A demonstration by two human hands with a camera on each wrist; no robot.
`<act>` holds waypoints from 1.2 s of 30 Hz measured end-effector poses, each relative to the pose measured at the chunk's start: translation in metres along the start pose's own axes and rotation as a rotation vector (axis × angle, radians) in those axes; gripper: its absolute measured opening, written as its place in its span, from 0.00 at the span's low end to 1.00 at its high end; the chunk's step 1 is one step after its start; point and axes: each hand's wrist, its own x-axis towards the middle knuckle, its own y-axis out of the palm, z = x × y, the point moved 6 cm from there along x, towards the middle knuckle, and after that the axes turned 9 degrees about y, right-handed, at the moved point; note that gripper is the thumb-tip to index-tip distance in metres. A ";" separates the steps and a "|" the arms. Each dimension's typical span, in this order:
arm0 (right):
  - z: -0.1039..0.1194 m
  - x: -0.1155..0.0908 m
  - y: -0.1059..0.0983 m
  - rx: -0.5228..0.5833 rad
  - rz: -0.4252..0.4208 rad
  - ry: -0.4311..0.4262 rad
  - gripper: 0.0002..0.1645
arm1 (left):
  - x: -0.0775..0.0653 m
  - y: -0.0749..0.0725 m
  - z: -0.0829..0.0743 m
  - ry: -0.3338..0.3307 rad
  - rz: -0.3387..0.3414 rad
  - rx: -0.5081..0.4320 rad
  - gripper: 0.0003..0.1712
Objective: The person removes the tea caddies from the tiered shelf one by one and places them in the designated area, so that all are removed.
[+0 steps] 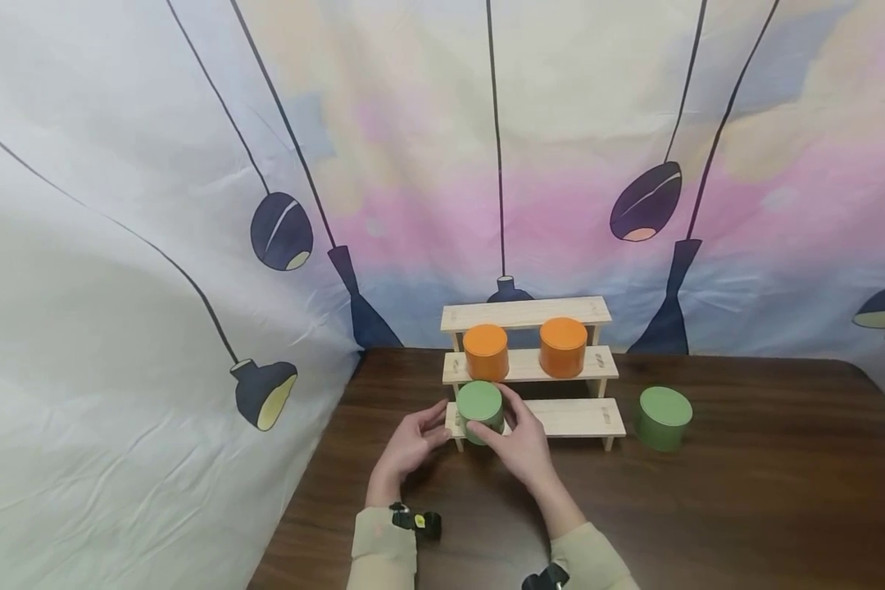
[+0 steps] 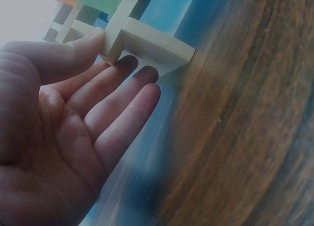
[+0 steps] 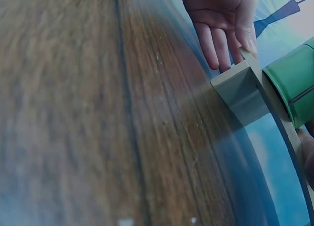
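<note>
At the left end of the lowest step of a three-tier wooden stand (image 1: 568,419), my right hand (image 1: 522,447) holds a green round tin (image 1: 479,400) between thumb and fingers. In the right wrist view this tin (image 3: 294,83) rests against the plank, and only part of the right hand (image 3: 308,152) shows at the frame's edge. My left hand (image 1: 406,451) pinches the left end of that same plank. The left wrist view shows the left hand's thumb (image 2: 73,56) at the plank end, its other fingers (image 2: 130,118) reaching beside the leg below.
Two orange tins (image 1: 486,352) stand apart on the middle step. Another green tin (image 1: 664,418) sits on the dark wooden table (image 1: 767,492), right of the stand. Behind the table hangs a cloth (image 1: 560,98) printed with lamps.
</note>
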 end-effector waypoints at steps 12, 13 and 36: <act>0.001 0.006 0.003 -0.015 0.018 -0.012 0.50 | 0.002 -0.003 -0.004 0.017 0.005 -0.016 0.36; 0.001 0.006 0.003 -0.010 0.019 -0.016 0.49 | 0.002 -0.003 -0.004 0.016 0.005 -0.013 0.36; 0.002 -0.001 0.002 -0.019 -0.009 -0.038 0.47 | -0.003 -0.001 -0.008 0.022 0.004 -0.002 0.36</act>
